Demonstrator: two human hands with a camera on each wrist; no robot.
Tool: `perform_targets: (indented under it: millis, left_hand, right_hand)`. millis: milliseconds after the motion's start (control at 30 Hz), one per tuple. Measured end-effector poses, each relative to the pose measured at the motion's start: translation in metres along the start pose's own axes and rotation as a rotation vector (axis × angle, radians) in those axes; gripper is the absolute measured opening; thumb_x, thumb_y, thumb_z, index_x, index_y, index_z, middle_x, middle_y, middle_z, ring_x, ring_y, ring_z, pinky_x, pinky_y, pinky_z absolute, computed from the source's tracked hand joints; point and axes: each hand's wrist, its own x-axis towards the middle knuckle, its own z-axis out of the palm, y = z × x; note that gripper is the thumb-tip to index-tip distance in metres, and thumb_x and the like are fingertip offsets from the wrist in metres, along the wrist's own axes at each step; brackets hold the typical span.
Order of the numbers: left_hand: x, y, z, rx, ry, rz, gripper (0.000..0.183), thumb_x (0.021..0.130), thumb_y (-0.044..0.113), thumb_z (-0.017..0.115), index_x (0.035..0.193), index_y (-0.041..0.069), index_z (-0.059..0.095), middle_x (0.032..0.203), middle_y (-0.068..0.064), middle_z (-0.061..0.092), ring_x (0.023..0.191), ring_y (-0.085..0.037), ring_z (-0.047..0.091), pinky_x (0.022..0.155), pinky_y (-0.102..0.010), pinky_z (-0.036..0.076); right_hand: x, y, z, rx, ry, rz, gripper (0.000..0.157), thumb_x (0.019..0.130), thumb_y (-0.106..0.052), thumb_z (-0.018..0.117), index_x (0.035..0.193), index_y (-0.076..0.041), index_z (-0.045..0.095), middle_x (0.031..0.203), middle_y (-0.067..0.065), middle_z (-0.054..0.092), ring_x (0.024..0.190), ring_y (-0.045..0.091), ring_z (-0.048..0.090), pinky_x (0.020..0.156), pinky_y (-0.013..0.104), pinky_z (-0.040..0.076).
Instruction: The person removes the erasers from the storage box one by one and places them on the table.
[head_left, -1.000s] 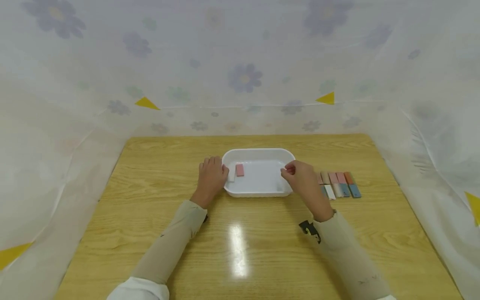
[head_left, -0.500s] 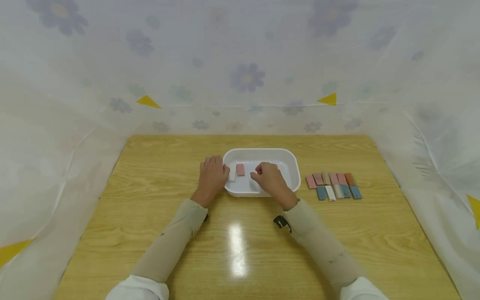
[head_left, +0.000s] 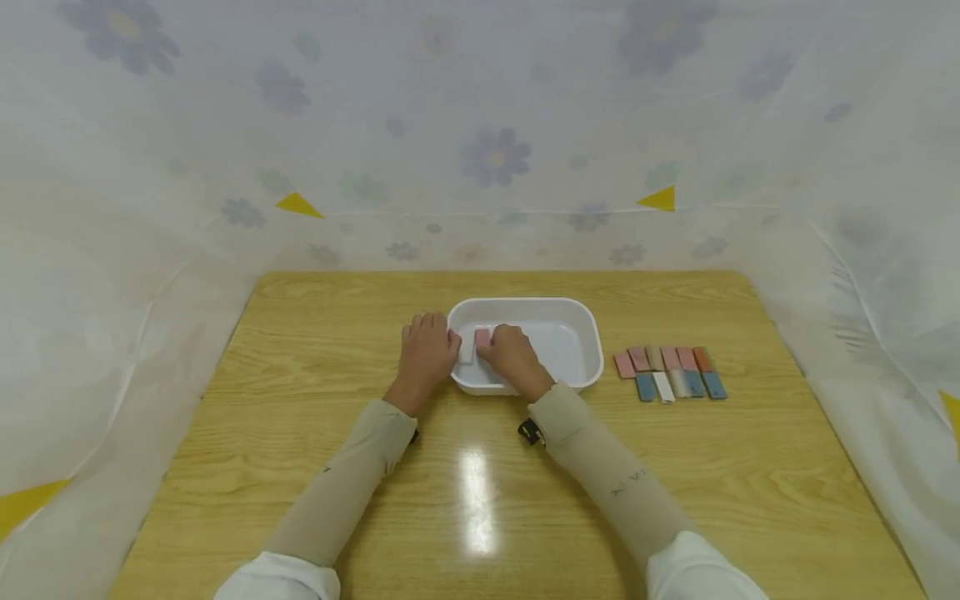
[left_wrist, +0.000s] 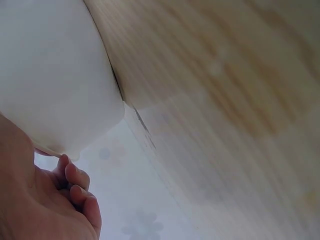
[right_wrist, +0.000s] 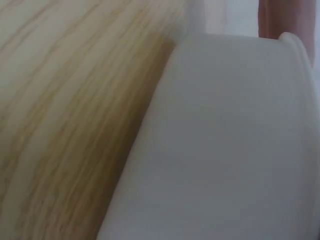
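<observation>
A white rounded tray (head_left: pixel 562 305) sits on the wooden table. My left hand (head_left: pixel 427 354) grips its left rim; in the left wrist view the curled fingers of that hand (left_wrist: pixel 62 187) meet the rim from outside. Inside the tray at the left lie a small white block (head_left: pixel 467 348) and, beside it, a small flat pink block (head_left: pixel 482 336). My right hand (head_left: pixel 513 358) reaches over the near rim, thumb and curled fingers at the pink block, the thumb covering its near end. The right wrist view shows mostly the tray's outer wall (right_wrist: pixel 215 135).
Right of the tray, small blocks lie in two rows: pink ones (head_left: pixel 625 365), an orange one (head_left: pixel 703 359), beige ones, blue ones (head_left: pixel 715 386) and a white one (head_left: pixel 663 387). A flowered sheet (head_left: pixel 495 200) surrounds the wooden table (head_left: pixel 337 300) on three sides.
My right hand has moved left from the tray's right rim, across the tray, to the pink block. My left hand has stayed on the left rim.
</observation>
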Motion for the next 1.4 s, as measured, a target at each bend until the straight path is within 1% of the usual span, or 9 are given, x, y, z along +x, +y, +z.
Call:
perform_targets:
  millis: [100,233,433,733,867,967,1133,1200,1400]
  left_hand:
    - [0.000,0.000,0.000,0.004,0.013,0.006,0.024,0.091,0.024,0.045,0.096,0.002,0.052,0.091,-0.011,0.052,0.086,-0.027,0.044,0.072,-0.039,0.032]
    - [0.000,0.001,0.000,0.009,0.012,0.005,0.025,0.091,0.024,0.045,0.098,0.002,0.053,0.093,-0.011,0.054,0.087,-0.028,0.044,0.073,-0.039,0.032]
    - [-0.001,0.000,0.000,0.004,0.009,0.005,0.025,0.091,0.025,0.044,0.097,0.002,0.053,0.093,-0.011,0.054,0.085,-0.027,0.044,0.072,-0.038,0.033]
    - [-0.001,0.001,-0.002,-0.002,0.002,0.004,0.026,0.092,0.025,0.043,0.099,0.001,0.053,0.094,-0.011,0.054,0.086,-0.027,0.044,0.073,-0.039,0.032]
    - [-0.001,0.002,-0.002,-0.005,-0.001,0.002,0.026,0.092,0.024,0.044,0.099,0.001,0.052,0.094,-0.012,0.054,0.087,-0.027,0.044,0.073,-0.039,0.032]
    - [-0.001,0.002,-0.002,-0.011,-0.001,0.000,0.025,0.092,0.024,0.044,0.098,0.001,0.052,0.092,-0.011,0.053,0.086,-0.027,0.043,0.073,-0.039,0.032]
    - [-0.001,0.000,0.001,-0.017,0.006,0.003,0.022,0.091,0.024,0.044,0.094,0.003,0.051,0.088,-0.010,0.051,0.082,-0.027,0.042,0.071,-0.038,0.031]
    - [0.000,-0.001,0.002,-0.017,0.010,0.004,0.022,0.091,0.024,0.044,0.093,0.003,0.051,0.087,-0.009,0.051,0.082,-0.026,0.042,0.071,-0.038,0.031]
    - [-0.001,0.000,0.000,-0.022,0.011,0.001,0.022,0.090,0.023,0.044,0.092,0.003,0.052,0.088,-0.009,0.052,0.083,-0.027,0.044,0.071,-0.038,0.031]
  right_hand:
    - [0.004,0.000,0.003,-0.031,0.013,0.012,0.030,0.086,-0.021,0.060,0.062,-0.007,0.047,0.062,0.007,0.050,0.054,0.020,0.047,0.048,0.029,0.036]
    - [0.008,0.000,0.005,-0.034,0.023,0.035,0.027,0.086,-0.021,0.060,0.065,-0.006,0.050,0.065,0.009,0.053,0.056,0.022,0.050,0.049,0.032,0.038]
    - [0.009,0.001,0.008,0.012,0.003,0.073,0.025,0.083,-0.022,0.062,0.069,-0.005,0.052,0.066,0.008,0.052,0.057,0.020,0.049,0.049,0.030,0.038]
    - [0.006,0.007,0.003,0.036,0.004,0.081,0.027,0.080,-0.025,0.067,0.067,-0.005,0.055,0.064,0.006,0.050,0.054,0.016,0.047,0.048,0.027,0.037]
    - [0.001,0.010,-0.003,0.061,0.015,0.063,0.034,0.082,-0.027,0.063,0.058,-0.007,0.052,0.056,0.002,0.046,0.049,0.014,0.043,0.045,0.026,0.034]
    - [-0.004,0.011,-0.009,0.076,0.045,0.035,0.037,0.085,-0.030,0.059,0.057,-0.007,0.053,0.055,0.002,0.046,0.048,0.014,0.042,0.045,0.026,0.033]
    - [-0.011,0.009,-0.026,0.077,0.095,-0.004,0.032,0.084,-0.032,0.061,0.076,-0.001,0.065,0.067,0.007,0.058,0.057,0.018,0.053,0.052,0.029,0.042]
    - [-0.014,0.007,-0.034,0.079,0.103,-0.014,0.029,0.082,-0.029,0.064,0.083,0.000,0.065,0.073,0.009,0.061,0.061,0.019,0.055,0.055,0.029,0.044]
    - [-0.025,-0.001,-0.054,0.085,0.105,-0.016,0.026,0.078,-0.024,0.065,0.090,-0.002,0.063,0.078,0.007,0.062,0.067,0.018,0.056,0.061,0.030,0.045]
